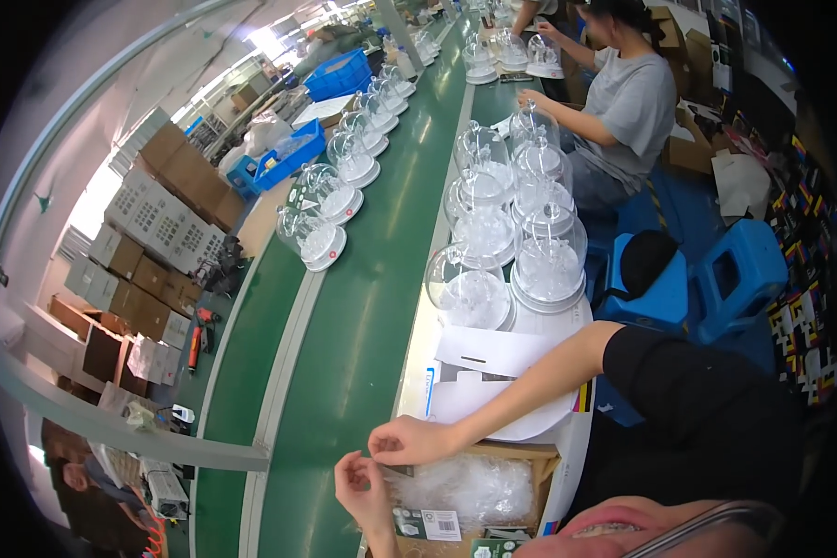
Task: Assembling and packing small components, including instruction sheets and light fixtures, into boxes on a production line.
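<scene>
My right hand [413, 440] reaches over the edge of the green conveyor belt [353, 353], its fingers curled into a pinch. Close beside it, my left hand [361, 485] is also closed, fingertips bent toward the right hand's. Whatever is between the fingers is too small to make out. Just right of both hands, an open cardboard box [541, 474] holds crumpled clear plastic bags [493, 488]. A dark green packet with a white label [428, 524] lies by my left wrist. White cut-out card sheets [493, 352] lie beyond my right forearm.
Clear domes on white round bases [549, 256] crowd the bench ahead; another row [321, 244] lines the belt's far side. A co-worker in a grey shirt [637, 102] sits farther up. Blue stools [646, 279], blue bins [291, 153], a red-black power driver [200, 337] and stacked cartons surround the line.
</scene>
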`<control>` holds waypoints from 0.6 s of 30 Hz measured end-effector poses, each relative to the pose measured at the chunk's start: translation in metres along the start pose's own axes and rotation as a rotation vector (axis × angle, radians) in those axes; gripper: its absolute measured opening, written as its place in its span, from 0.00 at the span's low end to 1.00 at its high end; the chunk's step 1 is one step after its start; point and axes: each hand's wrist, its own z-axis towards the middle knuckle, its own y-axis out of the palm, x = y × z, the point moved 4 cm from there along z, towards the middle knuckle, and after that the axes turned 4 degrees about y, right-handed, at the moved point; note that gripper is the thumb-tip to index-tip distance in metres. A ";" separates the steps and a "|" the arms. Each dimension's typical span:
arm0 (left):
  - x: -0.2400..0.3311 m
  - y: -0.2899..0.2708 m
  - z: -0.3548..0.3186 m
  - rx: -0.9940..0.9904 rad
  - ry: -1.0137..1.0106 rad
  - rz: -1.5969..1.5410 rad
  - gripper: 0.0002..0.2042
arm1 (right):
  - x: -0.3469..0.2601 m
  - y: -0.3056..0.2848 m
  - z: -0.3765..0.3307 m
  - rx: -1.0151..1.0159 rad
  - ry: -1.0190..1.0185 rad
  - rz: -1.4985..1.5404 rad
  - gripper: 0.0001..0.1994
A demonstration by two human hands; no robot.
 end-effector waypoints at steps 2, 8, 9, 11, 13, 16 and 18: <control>0.001 0.003 0.000 -0.015 -0.011 -0.013 0.10 | 0.003 -0.001 0.000 0.008 0.023 -0.016 0.10; 0.008 0.003 -0.004 -0.001 0.016 0.014 0.09 | 0.003 0.002 -0.002 0.030 -0.020 0.067 0.09; 0.010 0.003 -0.006 0.011 0.023 0.004 0.10 | 0.003 0.003 -0.003 0.034 -0.029 0.080 0.09; 0.016 -0.001 -0.008 0.003 0.035 0.027 0.10 | 0.000 0.007 -0.003 -0.040 0.027 0.082 0.10; 0.016 0.002 -0.006 -0.026 0.066 0.044 0.11 | -0.001 0.001 -0.005 -0.024 0.014 0.109 0.09; 0.016 0.010 -0.005 -0.047 0.019 -0.002 0.11 | -0.001 -0.006 -0.009 0.033 -0.046 0.089 0.07; 0.015 0.014 -0.003 -0.054 0.041 0.011 0.11 | -0.003 -0.010 -0.010 0.071 -0.045 0.131 0.06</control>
